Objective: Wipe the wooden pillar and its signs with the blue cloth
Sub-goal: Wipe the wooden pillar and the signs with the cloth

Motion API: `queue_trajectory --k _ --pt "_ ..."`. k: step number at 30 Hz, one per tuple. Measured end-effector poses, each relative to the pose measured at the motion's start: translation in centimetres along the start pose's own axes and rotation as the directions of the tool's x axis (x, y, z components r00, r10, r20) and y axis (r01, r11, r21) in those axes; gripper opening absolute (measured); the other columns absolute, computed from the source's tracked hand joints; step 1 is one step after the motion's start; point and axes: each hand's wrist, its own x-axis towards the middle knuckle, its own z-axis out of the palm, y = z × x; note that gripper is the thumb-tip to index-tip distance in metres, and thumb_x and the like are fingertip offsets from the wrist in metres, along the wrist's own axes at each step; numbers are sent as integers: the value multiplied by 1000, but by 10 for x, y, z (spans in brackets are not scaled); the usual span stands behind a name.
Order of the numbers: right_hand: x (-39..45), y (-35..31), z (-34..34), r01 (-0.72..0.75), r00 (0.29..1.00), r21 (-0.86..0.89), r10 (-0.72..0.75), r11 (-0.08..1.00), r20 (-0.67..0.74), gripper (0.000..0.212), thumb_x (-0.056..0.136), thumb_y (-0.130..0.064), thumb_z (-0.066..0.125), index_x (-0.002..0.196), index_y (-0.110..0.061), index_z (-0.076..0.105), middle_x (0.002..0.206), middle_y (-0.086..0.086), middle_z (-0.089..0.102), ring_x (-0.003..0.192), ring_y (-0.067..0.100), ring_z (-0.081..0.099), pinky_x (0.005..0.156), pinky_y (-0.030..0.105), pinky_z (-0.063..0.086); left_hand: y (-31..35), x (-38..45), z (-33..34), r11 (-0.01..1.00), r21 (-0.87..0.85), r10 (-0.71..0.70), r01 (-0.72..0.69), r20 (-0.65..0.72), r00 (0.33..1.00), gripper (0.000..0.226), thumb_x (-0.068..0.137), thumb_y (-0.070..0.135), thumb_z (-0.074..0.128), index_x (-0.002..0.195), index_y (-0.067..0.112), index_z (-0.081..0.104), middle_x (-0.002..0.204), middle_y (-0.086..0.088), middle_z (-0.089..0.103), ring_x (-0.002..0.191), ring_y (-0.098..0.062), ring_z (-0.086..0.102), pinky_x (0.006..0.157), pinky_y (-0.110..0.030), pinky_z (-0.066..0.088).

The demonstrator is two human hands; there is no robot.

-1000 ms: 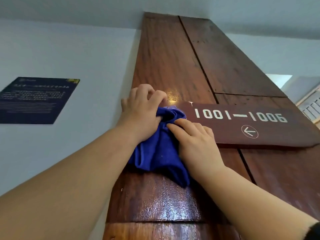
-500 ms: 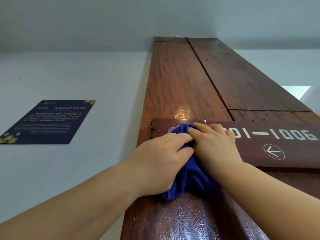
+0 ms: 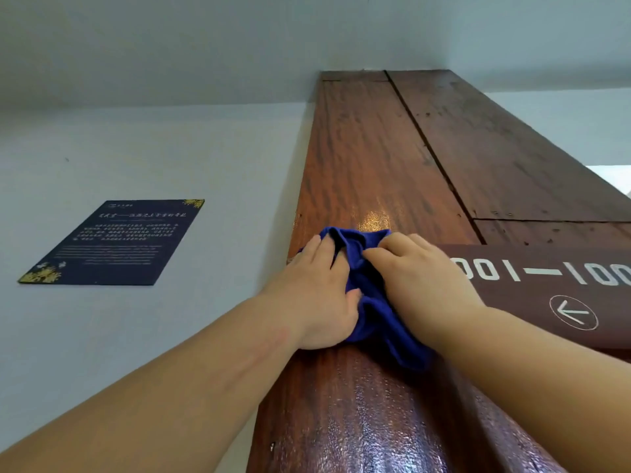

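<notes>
A tall reddish-brown wooden pillar (image 3: 368,158) rises to the ceiling. A dark brown sign (image 3: 532,298) with white numbers and a circled left arrow is fixed across it at the right. Both hands press a bunched blue cloth (image 3: 370,291) against the pillar, over the sign's left end. My left hand (image 3: 317,295) lies flat on the cloth's left side near the pillar's left edge. My right hand (image 3: 420,278) grips the cloth's right side and hides the sign's first digit.
A dark blue notice (image 3: 116,242) with gold corner ornaments hangs on the pale wall (image 3: 170,336) left of the pillar. The ceiling (image 3: 239,46) meets the pillar's top. A bright opening (image 3: 614,175) shows at the far right edge.
Both hands and the cloth have slid left across the sign's left end toward the pillar's left edge. The camera has tilted, so more ceiling shows.
</notes>
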Motion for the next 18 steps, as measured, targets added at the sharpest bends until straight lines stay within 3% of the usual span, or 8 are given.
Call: queue_trajectory --k 2,4,6,10,12,15,18 --pt "-2 -12 2 -112 993 38 110 993 52 47 84 -47 37 106 -12 59 109 7 58 103 32 52 90 41 42 -5 6 8 999 -36 12 -14 -59 998 77 81 51 17 150 19 9 158 -8 7 146 -25 -1 117 -42 12" --pt "-3 -17 10 -126 992 -30 127 992 29 37 91 -40 40 113 -13 53 118 5 58 120 30 44 105 40 30 -9 10 12 996 -85 10 -18 -93 996 75 80 51 17 149 23 12 157 -5 11 145 -23 4 116 -43 16" --pt "-5 -16 16 -149 988 -11 149 989 25 45 93 -41 35 125 -11 46 125 3 55 130 29 37 112 42 19 -10 14 14 995 -99 12 -21 -91 996 75 80 50 18 149 23 11 158 -5 8 145 -23 2 116 -43 15" --pt "7 -1 22 -189 981 1 189 982 34 59 90 -39 14 138 -14 35 137 0 49 135 26 31 113 47 15 -12 19 7 993 -112 -33 27 -53 998 73 86 46 24 150 17 7 160 -6 -2 146 -21 -5 118 -42 9" --pt "16 3 23 -216 975 28 215 976 55 50 94 -36 20 138 -18 35 143 0 43 139 26 25 114 50 13 -15 25 2 988 -137 -72 69 -19 997 69 89 46 27 150 18 9 159 -5 2 146 -21 0 118 -42 11" --pt "26 1 20 -283 959 -72 284 957 17 47 93 -40 29 134 -20 40 147 10 30 134 34 26 109 49 19 -17 40 -4 986 -129 -112 109 -21 993 62 87 46 27 141 14 30 145 -13 30 135 -28 26 112 -44 25" --pt "25 -10 18 -284 950 -106 265 953 -166 34 84 -27 54 115 -13 53 123 16 49 104 38 47 83 46 35 -14 40 -6 985 -126 -118 114 -22 993 57 88 43 27 136 12 36 138 -14 37 127 -30 33 109 -44 28"
